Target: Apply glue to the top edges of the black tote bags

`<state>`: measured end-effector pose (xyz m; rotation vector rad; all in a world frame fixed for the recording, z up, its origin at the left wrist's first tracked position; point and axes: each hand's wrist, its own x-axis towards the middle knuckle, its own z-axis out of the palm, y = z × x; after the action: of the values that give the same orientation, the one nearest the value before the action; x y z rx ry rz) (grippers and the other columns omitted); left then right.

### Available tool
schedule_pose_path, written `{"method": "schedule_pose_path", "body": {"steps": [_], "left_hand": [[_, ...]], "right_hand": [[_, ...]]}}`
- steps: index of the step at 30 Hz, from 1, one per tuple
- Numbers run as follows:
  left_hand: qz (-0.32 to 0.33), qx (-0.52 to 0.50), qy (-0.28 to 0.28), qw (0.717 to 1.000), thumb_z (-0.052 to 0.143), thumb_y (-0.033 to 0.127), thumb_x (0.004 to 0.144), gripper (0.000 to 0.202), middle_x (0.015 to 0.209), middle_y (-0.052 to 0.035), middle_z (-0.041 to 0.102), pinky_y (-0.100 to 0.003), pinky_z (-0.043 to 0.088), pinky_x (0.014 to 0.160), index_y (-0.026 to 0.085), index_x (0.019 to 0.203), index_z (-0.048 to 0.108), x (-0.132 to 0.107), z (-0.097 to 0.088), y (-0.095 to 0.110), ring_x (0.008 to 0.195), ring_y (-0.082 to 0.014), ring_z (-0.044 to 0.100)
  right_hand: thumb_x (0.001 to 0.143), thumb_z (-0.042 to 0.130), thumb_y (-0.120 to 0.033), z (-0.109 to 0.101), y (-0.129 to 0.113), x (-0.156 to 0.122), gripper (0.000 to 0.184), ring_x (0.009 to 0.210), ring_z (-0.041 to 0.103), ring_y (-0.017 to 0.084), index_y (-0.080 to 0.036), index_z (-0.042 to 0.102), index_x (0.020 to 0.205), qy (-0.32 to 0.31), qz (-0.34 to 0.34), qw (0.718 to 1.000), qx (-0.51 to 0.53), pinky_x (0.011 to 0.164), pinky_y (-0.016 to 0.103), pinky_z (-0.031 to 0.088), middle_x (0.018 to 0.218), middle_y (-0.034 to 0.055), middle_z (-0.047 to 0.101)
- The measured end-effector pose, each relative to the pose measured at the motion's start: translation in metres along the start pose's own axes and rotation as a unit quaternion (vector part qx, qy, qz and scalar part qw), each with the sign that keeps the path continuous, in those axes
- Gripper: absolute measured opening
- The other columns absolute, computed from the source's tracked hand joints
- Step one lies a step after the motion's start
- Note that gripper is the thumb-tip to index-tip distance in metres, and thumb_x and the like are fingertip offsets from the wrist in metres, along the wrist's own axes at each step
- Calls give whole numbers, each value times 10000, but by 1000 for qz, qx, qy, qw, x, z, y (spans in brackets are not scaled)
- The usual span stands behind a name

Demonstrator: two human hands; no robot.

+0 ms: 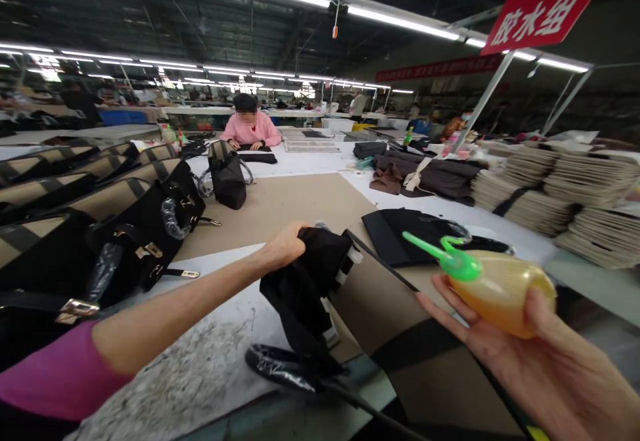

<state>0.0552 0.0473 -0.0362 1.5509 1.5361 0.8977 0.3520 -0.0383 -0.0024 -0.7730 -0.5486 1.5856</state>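
Observation:
My left hand (286, 246) is closed on the black lining cloth of a half-made handbag (400, 334), which tilts over the table's near edge. Its outer panel is tan with a dark stripe, and a plastic-wrapped handle (280, 366) hangs beneath. In my right hand (520, 354) lies a squeeze bottle (505, 288) of amber liquid, probably glue, with a green nozzle pointing left. The extended fingers of that hand reach the top edge of the bag panel. Part of the bag lies hidden below the picture's edge.
Finished-looking black and tan handbags (150, 228) crowd the left side. One black bag (227, 178) stands farther back. Flat black pieces (405, 234), dark cloth bundles (430, 174) and stacked beige panels (595, 194) are on the right. A co-worker in pink (253, 128) sits across the table.

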Motion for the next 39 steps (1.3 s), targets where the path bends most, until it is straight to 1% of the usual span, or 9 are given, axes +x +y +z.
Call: {"method": "schedule_pose_path", "body": {"steps": [3,6,13,16,19,23,29,34,39], "left_hand": [[32,-107,20,994,429,56,542,306,698,15,621,-229,455,621,161,788,579,1,16,-26,697,-162,590],[80,-162,42,983,411,79,579,185,652,29,553,-222,432,625,167,712,506,-5,26,-30,657,-132,538],[188,-63,111,974,402,317,858,168,801,-4,553,-270,417,767,179,846,496,-12,36,-29,794,-157,529],[162,69,90,980,616,562,705,481,848,-16,574,-303,431,731,186,974,483,-11,46,-36,796,-207,558],[105,190,95,971,711,651,533,767,988,-70,595,-345,439,744,176,1080,463,-9,54,-40,863,-277,585],[55,219,86,970,709,501,629,558,1041,-81,614,-330,431,777,186,1052,526,-6,58,-43,944,-282,584],[75,31,33,996,555,248,745,143,773,-34,624,-276,427,690,161,849,599,-1,67,-57,763,-206,581],[79,-97,41,991,426,254,833,232,845,-54,620,-245,442,677,116,949,573,-3,72,-65,779,-173,568],[80,-265,37,960,537,275,760,219,721,-3,573,-225,405,614,106,888,594,-13,58,-50,653,-132,512]], "right_hand": [[758,744,-357,10,8,0,442,1135,479,378,-202,624,1154,-65,27,997,10,860,520,493,1262,159,517],[782,715,-374,16,13,1,422,1132,488,358,-180,627,1147,-94,37,995,9,867,487,488,1241,166,532],[763,755,-318,21,7,5,317,1073,538,341,-216,675,1053,-128,18,992,0,874,488,476,1165,132,589],[789,727,-307,23,8,6,283,1100,520,325,-220,674,1053,-120,26,992,1,897,478,457,1184,116,579],[796,711,-318,25,12,6,282,1118,498,333,-203,675,1052,-129,29,991,-7,909,485,442,1208,129,555],[826,669,-361,29,16,5,277,1107,509,322,-195,679,1048,-148,38,988,-12,903,454,453,1192,132,565],[781,707,-357,30,17,7,303,1082,523,343,-204,682,1042,-124,17,992,-26,857,457,487,1169,150,577],[821,644,-425,20,14,6,324,1132,483,345,-216,666,1067,-71,8,997,-38,859,480,488,1201,145,565],[888,541,-444,-1,8,-4,343,1184,428,364,-320,578,1206,-64,-40,993,-86,856,574,481,1312,70,487]]}}
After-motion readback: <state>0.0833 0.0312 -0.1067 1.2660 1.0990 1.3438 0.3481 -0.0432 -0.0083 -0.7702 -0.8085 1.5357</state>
